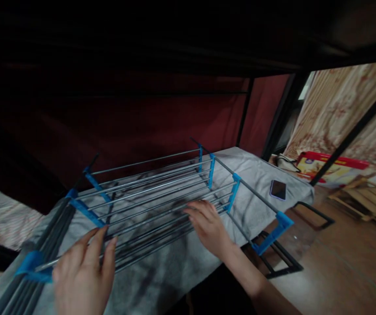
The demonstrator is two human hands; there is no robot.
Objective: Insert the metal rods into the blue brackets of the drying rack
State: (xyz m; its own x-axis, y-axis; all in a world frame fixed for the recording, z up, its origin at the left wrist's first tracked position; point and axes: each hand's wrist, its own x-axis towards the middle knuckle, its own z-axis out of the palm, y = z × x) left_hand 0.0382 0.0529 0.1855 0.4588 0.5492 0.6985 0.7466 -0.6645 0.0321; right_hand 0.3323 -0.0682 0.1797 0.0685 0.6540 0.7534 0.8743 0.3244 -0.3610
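Rack (157,199), made up of thin metal rods and blue plastic brackets (211,173), is laid flat across a bench covered in grey cloth (250,164). Its rods are run roughly parallel, from brackets at the left end to matching brackets at the right end. A bundle of grey tubes (52,229) is positioned along the left end. At the right end, a dark rail (253,192) is fitted through the brackets, and the nearest bracket is extended past the bench edge. Below it, black looped bars (284,267) are seen.

The left hand (83,271) is placed at the near left corner of the rack, beside a blue bracket. Its fingers are half bent over the near rods; whether a rod is gripped cannot be told. The right hand (209,227) is placed on the near rods toward the right end, with the fingers partly curled; a firm grip cannot be confirmed.

A phone (278,190) is set face up on the cloth, to the right of the rack. Beyond the bench, a red and yellow box (332,168) is located before a patterned curtain (342,109), with a wooden stool (367,197) nearby.
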